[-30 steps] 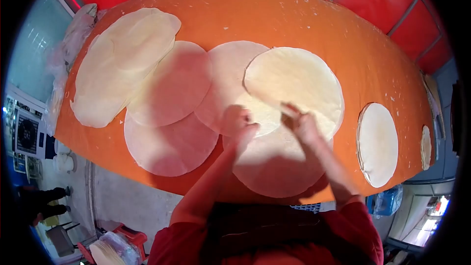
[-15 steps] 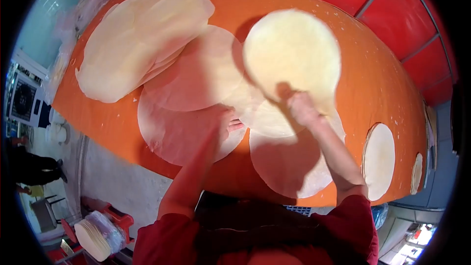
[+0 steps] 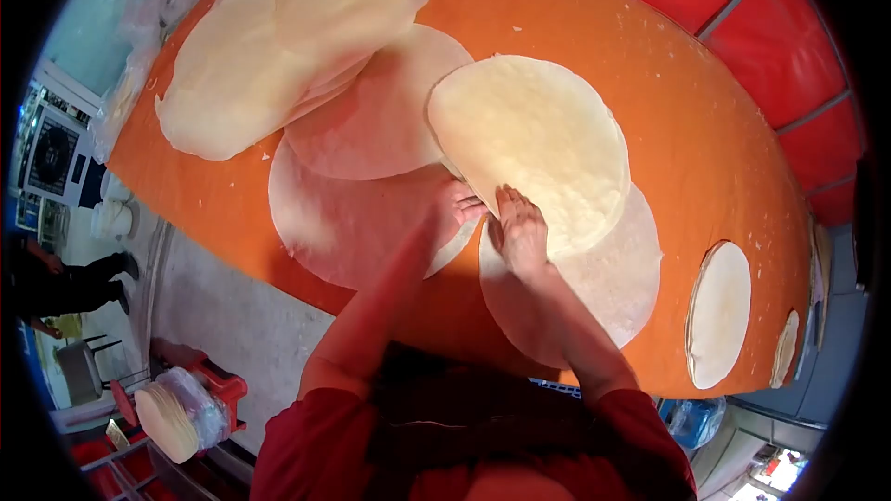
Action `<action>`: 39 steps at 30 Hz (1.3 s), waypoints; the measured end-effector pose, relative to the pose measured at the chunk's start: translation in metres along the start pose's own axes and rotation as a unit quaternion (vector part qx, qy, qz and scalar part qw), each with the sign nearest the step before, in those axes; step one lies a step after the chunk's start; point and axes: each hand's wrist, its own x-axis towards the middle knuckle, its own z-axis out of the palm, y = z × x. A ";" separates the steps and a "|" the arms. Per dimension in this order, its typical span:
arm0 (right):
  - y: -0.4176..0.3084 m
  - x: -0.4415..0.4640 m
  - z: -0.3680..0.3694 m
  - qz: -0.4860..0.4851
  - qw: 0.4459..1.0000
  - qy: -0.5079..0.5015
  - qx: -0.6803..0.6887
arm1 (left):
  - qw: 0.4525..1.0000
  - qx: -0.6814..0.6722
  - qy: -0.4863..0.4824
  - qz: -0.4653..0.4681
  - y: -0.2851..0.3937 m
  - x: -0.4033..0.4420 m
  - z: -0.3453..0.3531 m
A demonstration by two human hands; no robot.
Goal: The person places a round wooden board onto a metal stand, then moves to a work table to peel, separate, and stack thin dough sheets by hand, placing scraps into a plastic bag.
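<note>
A large round sheet of thin dough lies in front of me, overlapping other sheets. My right hand rests at its near-left edge, fingers stretched out and touching it. Just to the left, my left hand has its fingers extended and apart at the same edge; its thumb side is partly hidden. Beneath my left forearm is a shaded dough sheet, with another sheet overlapping it farther back. A further sheet shows under the near right side of the large one.
The sheets lie on an orange table. A fanned pile of dough sheets occupies the far left, and a smaller round stack the right. On the floor side, a red stool stands beside bagged rounds. A person is at far left.
The large dough sheet has come down and shifted left and nearer. My right hand has gone from a closed grip to outstretched fingers, moving left beside my left hand.
</note>
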 end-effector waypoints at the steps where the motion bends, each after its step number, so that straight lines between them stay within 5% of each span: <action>1: 0.006 0.005 -0.006 0.025 0.998 -0.049 0.042 | 1.000 -0.001 -0.011 0.019 -0.003 -0.001 -0.002; 3: 0.032 0.026 -0.025 0.074 0.979 -0.141 0.127 | 0.990 0.103 0.091 -0.046 -0.003 -0.015 0.006; 5: 0.069 0.058 -0.080 0.123 0.966 -0.114 0.195 | 0.958 0.172 0.206 -0.099 0.003 -0.044 0.037; 8: 0.096 0.078 -0.205 0.133 0.979 0.001 0.156 | 0.948 0.211 0.210 -0.116 -0.025 -0.066 0.050; 10: 0.084 0.074 -0.267 0.018 0.998 0.000 -0.065 | 0.973 0.145 0.155 -0.095 -0.036 -0.063 0.027; 14: 0.030 -0.018 -0.249 -0.034 0.993 -0.004 -0.110 | 0.971 0.134 0.126 -0.150 -0.046 -0.058 0.040; 15: 0.033 -0.043 -0.223 -0.005 0.986 -0.095 -0.134 | 0.970 0.131 0.101 -0.177 -0.047 -0.059 0.041; 17: 0.019 -0.065 -0.192 -0.057 0.851 -0.466 -0.238 | 0.973 -0.092 -0.166 -0.133 -0.085 -0.060 -0.006; 18: 0.034 -0.083 -0.163 -0.075 0.862 -0.467 -0.181 | 0.967 -0.130 -0.178 -0.124 -0.095 -0.069 -0.004; 19: 0.054 -0.105 -0.136 -0.074 0.943 -0.315 -0.076 | 0.960 -0.168 -0.191 -0.117 -0.104 -0.078 -0.002; 21: 0.053 -0.109 -0.142 -0.056 0.944 -0.318 -0.065 | 0.987 -0.092 0.019 -0.129 -0.089 -0.102 0.056; 23: 0.024 -0.112 -0.165 -0.066 0.927 -0.348 -0.125 | 0.983 -0.137 -0.048 -0.109 -0.102 -0.107 0.053; 24: 0.021 -0.129 -0.155 -0.063 0.962 -0.262 -0.051 | 0.979 -0.155 -0.087 -0.097 -0.104 -0.105 0.053; 25: 0.003 -0.133 -0.144 -0.051 0.986 -0.141 -0.072 | 0.991 -0.072 -0.098 -0.053 -0.103 -0.106 0.057; 27: -0.011 -0.164 -0.110 0.083 0.988 -0.121 0.058 | 0.988 0.092 -0.118 0.037 -0.097 -0.111 0.072; 29: -0.020 -0.181 -0.091 -0.070 0.991 -0.024 -0.107 | 0.950 0.251 -0.133 0.128 -0.091 -0.117 0.088; 31: -0.035 -0.176 -0.105 -0.003 0.996 -0.053 -0.075 | 0.982 0.118 -0.133 0.063 -0.091 -0.114 0.092; 32: -0.036 -0.173 -0.108 0.004 0.995 -0.051 -0.085 | 0.986 -0.098 -0.125 -0.053 -0.095 -0.109 0.089; 33: -0.034 -0.171 -0.111 0.010 0.994 -0.048 -0.096 | 0.930 -0.308 -0.112 -0.165 -0.094 -0.105 0.086; 34: -0.020 -0.173 -0.105 0.001 0.997 -0.035 -0.066 | 0.955 -0.210 0.021 -0.207 -0.073 -0.113 0.101; 35: -0.011 -0.175 -0.110 0.100 0.991 -0.066 0.057 | 0.970 -0.204 0.017 -0.129 -0.066 -0.106 0.084; 36: -0.003 -0.164 -0.116 0.082 0.991 -0.064 0.084 | 0.979 -0.196 0.014 -0.051 -0.058 -0.094 0.049; 37: 0.021 -0.162 -0.135 0.251 0.888 -0.384 0.009 | 0.982 -0.186 0.012 0.025 -0.049 -0.082 0.006; 38: 0.028 -0.148 -0.158 0.183 0.951 -0.203 0.145 | 0.980 -0.173 0.009 0.099 -0.037 -0.069 -0.031; 39: 0.033 -0.128 -0.166 0.195 0.952 -0.051 0.232 | 0.972 -0.178 0.072 0.136 -0.015 -0.062 -0.041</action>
